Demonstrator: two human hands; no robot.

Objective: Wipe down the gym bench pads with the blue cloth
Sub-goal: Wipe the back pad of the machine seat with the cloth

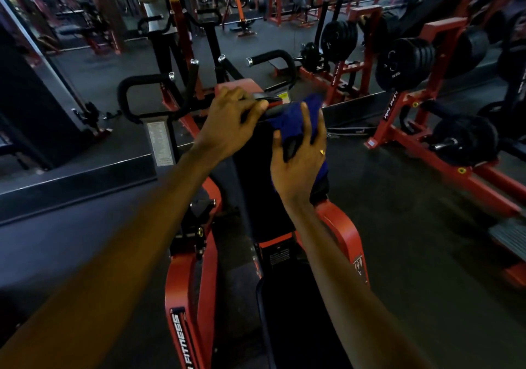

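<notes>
A black upright chest pad (253, 175) stands on a red machine frame (344, 226) in front of me, with a black seat pad (296, 320) below it. My left hand (227, 120) grips the pad's top edge, fingers curled over it. My right hand (299, 163) holds the blue cloth (293, 115) against the pad's upper right side, fingers curled round the bunched fabric. Part of the cloth hangs down behind my right palm.
Black handles (136, 89) flank the machine at left and right (276, 56). Red racks loaded with black weight plates (407, 61) stand to the right. A person (155, 1) stands at the back left. A dark platform edge (76, 183) runs along the left.
</notes>
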